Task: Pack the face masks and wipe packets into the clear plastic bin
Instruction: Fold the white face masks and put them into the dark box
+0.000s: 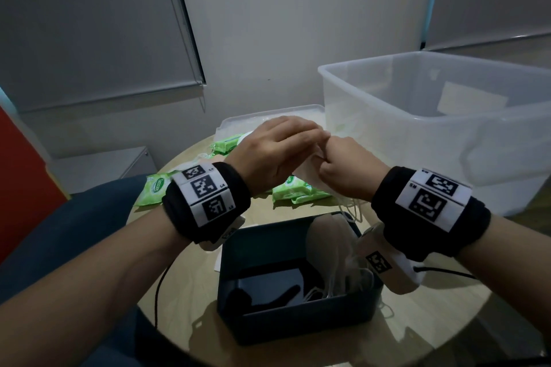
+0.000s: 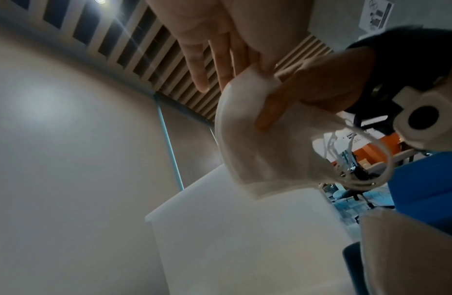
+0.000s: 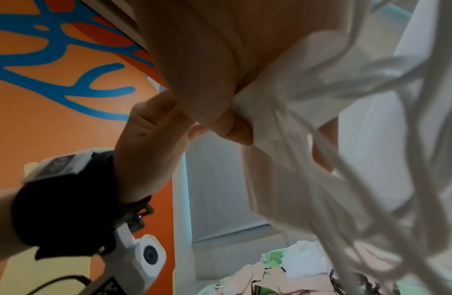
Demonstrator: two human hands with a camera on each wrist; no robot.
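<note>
I hold a stack of pale face masks (image 1: 305, 171) between both hands above the table. My left hand (image 1: 286, 146) reaches over it, and its thumb and fingers pinch the top edge (image 2: 252, 73). My right hand (image 1: 343, 167) grips the stack's other end (image 3: 265, 123). White ear loops (image 1: 353, 208) dangle beneath. The clear plastic bin (image 1: 417, 143) stands just right of the hands. Green wipe packets (image 1: 155, 188) (image 1: 298, 192) lie on the table under and left of my hands.
A dark open box (image 1: 283, 322) sits in front of me with more masks (image 1: 328, 244) leaning inside. A clear lid (image 1: 268, 118) lies flat behind the hands. The round wooden table (image 1: 185, 262) ends close at the left; a blue chair is beyond it.
</note>
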